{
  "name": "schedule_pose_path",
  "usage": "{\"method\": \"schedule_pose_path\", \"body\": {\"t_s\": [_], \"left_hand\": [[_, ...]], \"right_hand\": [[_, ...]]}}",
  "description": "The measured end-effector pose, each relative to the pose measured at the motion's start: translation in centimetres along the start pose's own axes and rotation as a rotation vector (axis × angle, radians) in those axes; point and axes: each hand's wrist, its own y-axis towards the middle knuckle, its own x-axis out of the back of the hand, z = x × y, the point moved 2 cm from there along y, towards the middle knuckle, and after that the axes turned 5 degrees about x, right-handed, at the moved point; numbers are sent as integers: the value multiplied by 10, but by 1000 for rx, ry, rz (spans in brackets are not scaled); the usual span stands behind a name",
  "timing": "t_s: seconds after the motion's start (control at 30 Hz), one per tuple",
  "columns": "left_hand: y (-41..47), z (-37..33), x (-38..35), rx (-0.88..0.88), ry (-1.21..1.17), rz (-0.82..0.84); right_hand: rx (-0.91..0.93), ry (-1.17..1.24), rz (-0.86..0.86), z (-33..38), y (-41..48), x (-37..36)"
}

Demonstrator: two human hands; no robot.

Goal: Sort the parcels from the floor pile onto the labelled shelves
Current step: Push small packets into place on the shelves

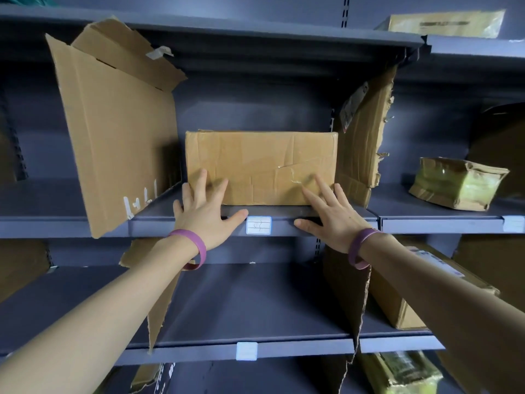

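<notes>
On the middle shelf (159,207), at the front lip: left hand (204,211) flat and splayed, fingertips against the lower left of the box (261,166) front face, thumb along the shelf edge. Right hand (332,216) likewise flat and splayed, fingertips on the lower right of the same face, thumb on the edge. Neither hand closed around anything; both pressing or resting, not gripping.

Box directly ahead of both hands, seated upright on the shelf, long axis left to right, parallel to the shelf edge. Both hands equally near, one per end. Set back slightly from the lip, above the label (258,225). Likely step: a final push inward, straight back.

Count: one box under the hands; two cardboard dividers, left (113,137) and right (360,143), flanking it; three other parcels visible on neighbouring shelves; two shelf labels legible as tags; one wristband per wrist.
</notes>
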Motion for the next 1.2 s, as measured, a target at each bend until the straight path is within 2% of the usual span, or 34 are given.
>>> {"method": "schedule_pose_path", "body": {"t_s": [0.13,0.33,0.57,0.8,1.03,1.2], "left_hand": [[-22,-31,-7,-85,-19,-56],[-51,-112,-25,-198,4,-18],[-89,-254,-63,-201,20,47],[-112,-385,-97,-211,75,181],[-101,-442,-117,-219,132,215],[-77,-450,-135,-203,111,200]], "right_hand": [[35,-22,-19,-12,-22,3],[57,-21,-3,-58,-65,29],[59,-56,19,-169,-142,76],[66,-90,48,-276,-192,119],[18,-74,71,-327,-190,124],[3,-106,104,-343,-176,120]]}}
